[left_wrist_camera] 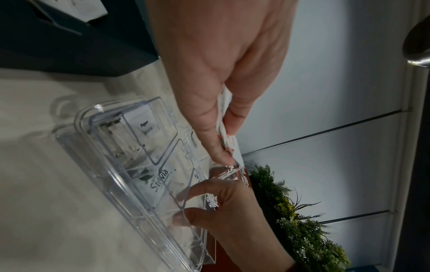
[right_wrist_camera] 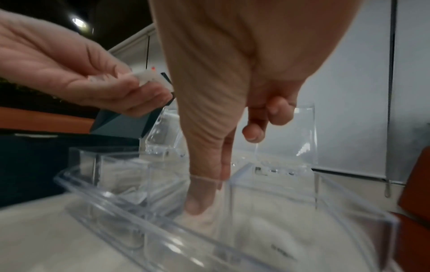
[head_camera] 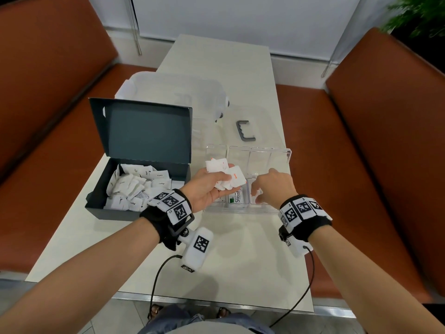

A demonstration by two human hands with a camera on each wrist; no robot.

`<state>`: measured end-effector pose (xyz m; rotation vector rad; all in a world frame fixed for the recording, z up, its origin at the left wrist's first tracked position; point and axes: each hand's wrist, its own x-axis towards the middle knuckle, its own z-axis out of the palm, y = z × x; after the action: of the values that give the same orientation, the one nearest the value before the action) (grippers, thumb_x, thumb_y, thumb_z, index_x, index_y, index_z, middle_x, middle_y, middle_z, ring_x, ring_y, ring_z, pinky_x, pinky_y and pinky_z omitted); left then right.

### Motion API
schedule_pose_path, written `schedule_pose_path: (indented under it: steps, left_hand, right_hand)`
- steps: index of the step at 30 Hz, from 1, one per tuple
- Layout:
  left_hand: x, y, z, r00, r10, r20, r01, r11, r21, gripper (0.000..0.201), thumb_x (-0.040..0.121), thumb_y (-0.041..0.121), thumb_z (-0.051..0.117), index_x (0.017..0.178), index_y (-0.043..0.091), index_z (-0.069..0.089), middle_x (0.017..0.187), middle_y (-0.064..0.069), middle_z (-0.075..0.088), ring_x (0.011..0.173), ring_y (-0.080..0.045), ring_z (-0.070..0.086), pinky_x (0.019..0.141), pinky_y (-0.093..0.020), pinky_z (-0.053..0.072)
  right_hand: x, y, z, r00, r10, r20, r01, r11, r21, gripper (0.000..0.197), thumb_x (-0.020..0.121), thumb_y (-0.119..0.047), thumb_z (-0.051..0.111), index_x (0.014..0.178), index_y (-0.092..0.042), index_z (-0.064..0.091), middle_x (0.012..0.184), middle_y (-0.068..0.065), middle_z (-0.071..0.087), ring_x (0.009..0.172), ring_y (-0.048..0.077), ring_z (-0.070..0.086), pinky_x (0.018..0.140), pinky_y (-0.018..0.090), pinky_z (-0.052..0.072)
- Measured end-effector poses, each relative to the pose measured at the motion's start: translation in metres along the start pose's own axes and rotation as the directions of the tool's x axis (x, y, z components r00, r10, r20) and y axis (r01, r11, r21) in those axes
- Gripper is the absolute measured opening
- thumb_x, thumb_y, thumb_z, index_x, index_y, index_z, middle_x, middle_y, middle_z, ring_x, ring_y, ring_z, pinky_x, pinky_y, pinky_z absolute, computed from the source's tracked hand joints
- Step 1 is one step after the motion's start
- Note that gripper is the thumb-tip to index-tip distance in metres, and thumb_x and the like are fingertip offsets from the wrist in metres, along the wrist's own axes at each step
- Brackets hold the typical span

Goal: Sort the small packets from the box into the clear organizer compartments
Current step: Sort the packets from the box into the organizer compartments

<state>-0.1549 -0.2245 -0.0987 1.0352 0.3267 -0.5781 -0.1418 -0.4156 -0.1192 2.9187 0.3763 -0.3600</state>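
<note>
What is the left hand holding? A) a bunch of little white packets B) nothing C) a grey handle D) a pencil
A: the left hand grips several white packets, one printed "Salt", above the clear organizer.

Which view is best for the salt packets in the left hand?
Head view: salt packets fanned in the left hand, the orange print visible. The left wrist view shows only their edges between the fingers; the right wrist view shows a blurred corner.

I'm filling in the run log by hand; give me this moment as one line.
left hand: holds salt packets | right hand: fingers in organizer compartment | box: open, packets remain
</note>
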Motion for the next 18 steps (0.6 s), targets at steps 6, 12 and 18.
schedule_pose_path:
  steps: [6, 12, 18]
  left_hand:
    - [0.000, 0.000, -0.001, 1.000, -0.006, -0.001, 0.006, 1.000, 0.004, 0.033, 0.092, -0.013, 0.050, 0.122, -0.003, 0.057, 0.123, -0.024, 0.060, 0.116, -0.038, 0.060, 0.083, -0.041, 0.055]
    - [-0.001, -0.001, 0.000, 1.000, -0.011, 0.001, 0.011, 1.000, -0.005, 0.029, 0.092, -0.013, 0.051, 0.117, -0.001, 0.059, 0.119, -0.022, 0.062, 0.113, -0.038, 0.061, 0.082, -0.041, 0.056]
    - [-0.004, 0.002, 0.001, 1.000, -0.031, 0.005, 0.031, 0.998, -0.059, 0.020, 0.093, -0.008, 0.053, 0.109, -0.001, 0.061, 0.107, -0.022, 0.066, 0.100, -0.036, 0.065, 0.070, -0.043, 0.061]
  right_hand:
    - [-0.001, -0.003, 0.006, 1.000, 0.000, -0.003, -0.001, 0.998, -0.068, 0.017, 0.085, -0.038, 0.068, 0.102, -0.035, 0.071, 0.099, -0.003, 0.063, 0.098, 0.019, 0.054, 0.070, 0.027, 0.035]
    - [0.003, -0.004, 0.009, 0.999, -0.037, -0.027, 0.035, 0.997, -0.065, 0.016, 0.085, -0.039, 0.067, 0.100, -0.033, 0.069, 0.102, -0.008, 0.066, 0.103, 0.019, 0.051, 0.071, 0.028, 0.034]
    - [-0.001, 0.012, -0.003, 0.998, -0.008, -0.061, 0.012, 0.998, 0.065, 0.020, 0.082, -0.045, 0.068, 0.101, -0.038, 0.064, 0.101, -0.015, 0.064, 0.099, 0.013, 0.050, 0.064, 0.027, 0.032]
